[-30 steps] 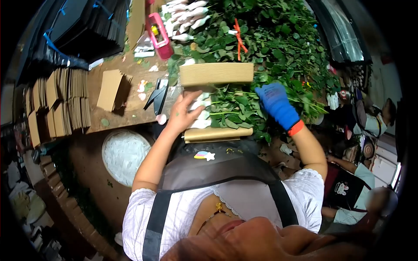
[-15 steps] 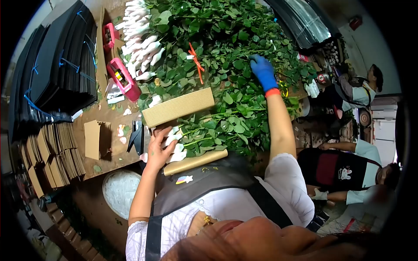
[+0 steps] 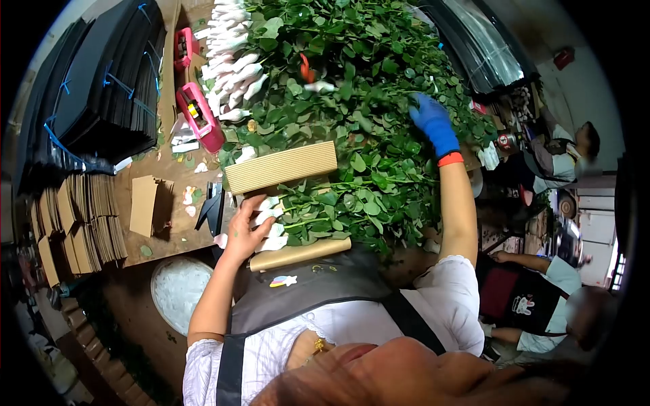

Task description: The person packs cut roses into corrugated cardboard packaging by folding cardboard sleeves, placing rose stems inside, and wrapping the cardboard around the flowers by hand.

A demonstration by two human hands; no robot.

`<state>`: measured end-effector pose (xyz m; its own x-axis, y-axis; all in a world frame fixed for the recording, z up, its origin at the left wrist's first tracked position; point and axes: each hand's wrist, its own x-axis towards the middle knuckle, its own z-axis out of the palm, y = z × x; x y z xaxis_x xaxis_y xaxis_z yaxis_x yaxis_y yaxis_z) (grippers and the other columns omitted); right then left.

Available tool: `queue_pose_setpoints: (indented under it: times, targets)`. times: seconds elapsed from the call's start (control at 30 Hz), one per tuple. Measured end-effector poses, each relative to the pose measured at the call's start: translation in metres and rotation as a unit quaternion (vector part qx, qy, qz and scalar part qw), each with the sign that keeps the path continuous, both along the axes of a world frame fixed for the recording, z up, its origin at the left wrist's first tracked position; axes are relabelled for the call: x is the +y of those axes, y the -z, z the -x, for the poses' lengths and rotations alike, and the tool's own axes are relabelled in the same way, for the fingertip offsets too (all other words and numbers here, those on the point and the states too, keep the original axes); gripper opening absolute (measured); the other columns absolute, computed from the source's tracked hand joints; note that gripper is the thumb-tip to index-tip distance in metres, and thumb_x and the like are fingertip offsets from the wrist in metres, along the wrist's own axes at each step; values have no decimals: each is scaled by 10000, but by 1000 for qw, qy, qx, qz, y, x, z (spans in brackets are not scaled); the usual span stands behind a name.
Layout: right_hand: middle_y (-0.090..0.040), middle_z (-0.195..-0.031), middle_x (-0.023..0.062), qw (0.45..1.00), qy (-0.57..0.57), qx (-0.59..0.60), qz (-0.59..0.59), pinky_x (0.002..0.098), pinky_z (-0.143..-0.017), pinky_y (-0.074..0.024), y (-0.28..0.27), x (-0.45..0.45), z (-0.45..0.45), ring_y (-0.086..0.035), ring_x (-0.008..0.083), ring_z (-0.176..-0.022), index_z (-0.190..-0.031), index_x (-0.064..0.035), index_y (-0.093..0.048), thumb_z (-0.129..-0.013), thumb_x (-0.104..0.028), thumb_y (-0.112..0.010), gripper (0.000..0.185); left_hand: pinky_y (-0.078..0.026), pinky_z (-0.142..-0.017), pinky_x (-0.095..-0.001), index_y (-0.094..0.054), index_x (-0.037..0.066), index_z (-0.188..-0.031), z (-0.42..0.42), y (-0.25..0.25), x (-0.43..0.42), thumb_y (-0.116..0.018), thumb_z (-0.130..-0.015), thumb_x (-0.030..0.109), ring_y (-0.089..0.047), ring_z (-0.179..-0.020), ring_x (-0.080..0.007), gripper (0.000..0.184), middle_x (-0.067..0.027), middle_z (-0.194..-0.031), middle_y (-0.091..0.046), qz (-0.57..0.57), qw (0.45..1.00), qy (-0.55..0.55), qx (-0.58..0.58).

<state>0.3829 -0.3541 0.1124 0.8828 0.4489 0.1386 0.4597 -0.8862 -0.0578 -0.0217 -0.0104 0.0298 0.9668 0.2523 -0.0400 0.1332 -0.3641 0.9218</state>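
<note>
Beneath our left hand point(image 3: 245, 230), its fingers partly curled, lie white-wrapped flower heads point(image 3: 273, 242); how firmly we grip them, we cannot tell. Just beyond those fingers is corrugated cardboard point(image 3: 281, 167); on their near side, a brown paper fold point(image 3: 301, 254). Our gloved right hand point(image 3: 433, 123) is in the leafy heap point(image 3: 379, 74), its fingers' hold hidden. A hard tug there could snag tangled leaves and skew the heads. Left of our bare fingers, scissors point(image 3: 211, 206) crowd the counter point(image 3: 180, 234), whose edge falls close toward us.
</note>
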Motion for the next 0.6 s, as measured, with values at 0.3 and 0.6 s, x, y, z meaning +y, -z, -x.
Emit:
queue_pose_setpoints:
  times: [0.3, 0.6]
  targets:
    - [-699, -1149, 140, 975, -17, -39, 216, 453, -905, -527, 93, 21, -20, -662, 308, -1088, -1105, -118, -719, -850, -277, -666, 305, -532, -897, -355, -585, 41, -1338, -1, -3, -1, -788, -844, 117, -656, -1025, -270, 540, -126, -1194, -645, -23, 1000, -1, -18]
    - [-732, -1041, 113, 978, 144, -96, 116, 457, -821, -541, 23, -96, -57, -687, 346, -958, -1128, -198, -739, -901, -165, -592, 273, -534, -888, -381, -585, 36, -1323, -1, -6, 2, -767, -850, 131, -647, -1023, -307, 516, -147, -1171, -639, -33, 999, 8, -24]
